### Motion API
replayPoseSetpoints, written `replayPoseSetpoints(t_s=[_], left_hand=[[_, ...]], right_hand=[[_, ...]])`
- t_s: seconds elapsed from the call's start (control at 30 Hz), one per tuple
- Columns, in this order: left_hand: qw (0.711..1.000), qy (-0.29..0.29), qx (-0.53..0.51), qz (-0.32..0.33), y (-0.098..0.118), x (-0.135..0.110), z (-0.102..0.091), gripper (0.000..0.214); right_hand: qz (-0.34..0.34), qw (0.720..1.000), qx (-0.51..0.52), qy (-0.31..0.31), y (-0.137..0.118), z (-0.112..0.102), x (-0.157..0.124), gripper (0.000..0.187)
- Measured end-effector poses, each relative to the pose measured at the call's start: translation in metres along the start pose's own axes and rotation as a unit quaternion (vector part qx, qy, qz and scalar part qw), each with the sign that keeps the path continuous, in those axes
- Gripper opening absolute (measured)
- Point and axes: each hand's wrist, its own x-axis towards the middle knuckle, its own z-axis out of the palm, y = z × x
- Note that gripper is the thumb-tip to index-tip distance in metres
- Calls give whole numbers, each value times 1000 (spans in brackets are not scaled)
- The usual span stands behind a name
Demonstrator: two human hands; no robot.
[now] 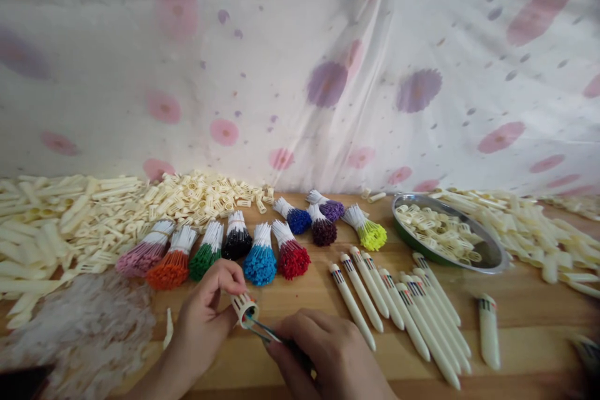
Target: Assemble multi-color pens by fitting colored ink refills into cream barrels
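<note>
The left hand point(209, 315) pinches a slotted collar point(242, 309) at near centre, the right hand point(325, 350) has fingers clamped on apparent tweezers point(263, 329) at its mouth, assembled-looking pens point(413, 323) lie right, and bundled refills point(260, 262) and left-side barrels point(42, 237) lie unassembled.

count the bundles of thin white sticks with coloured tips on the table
10. Nearer row, left to right: pink bundle, orange, green, black, light blue, red. Behind red: dark blue; right: maroon with purple behind it, then yellow. None looks hidden.
</note>
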Motion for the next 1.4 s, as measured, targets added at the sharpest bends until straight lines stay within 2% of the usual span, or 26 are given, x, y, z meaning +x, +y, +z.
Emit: replayPoseSetpoints(t_s=[0.33, 0.53, 0.63, 0.73, 0.9, 1.2, 1.3, 1.4], left_hand=[[997, 7, 69, 42, 2, -1, -2, 24], [995, 6, 84, 58, 5, -1, -2, 23], [993, 15, 99, 65, 8, 1, -3, 20], [992, -14, 119, 44, 9, 2, -5, 17], [981, -76, 173, 39, 12, 4, -12, 32], [957, -144, 248, 34, 30, 7, -19, 41], [953, -158, 258, 4, 35, 7, -21, 43], [952, -165, 257, -28, 36, 7, -23, 42]], right_hand=[[22, 999, 2, -25, -1, -3, -1, 23], [-6, 1000, -29, -4, -3, -5, 1, 29], [-21, 997, -64, -37, -4, -16, 5, 26], [-51, 990, -99, -83, -4, -29, 11, 21], [-94, 982, -111, -117, -2, -40, 15, 26], [-135, 974, -122, -138, 2, -44, 15, 24], [-149, 971, -130, -132, 2, -43, 15, 24], [-134, 976, -134, -103, 3, -40, 16, 26]])
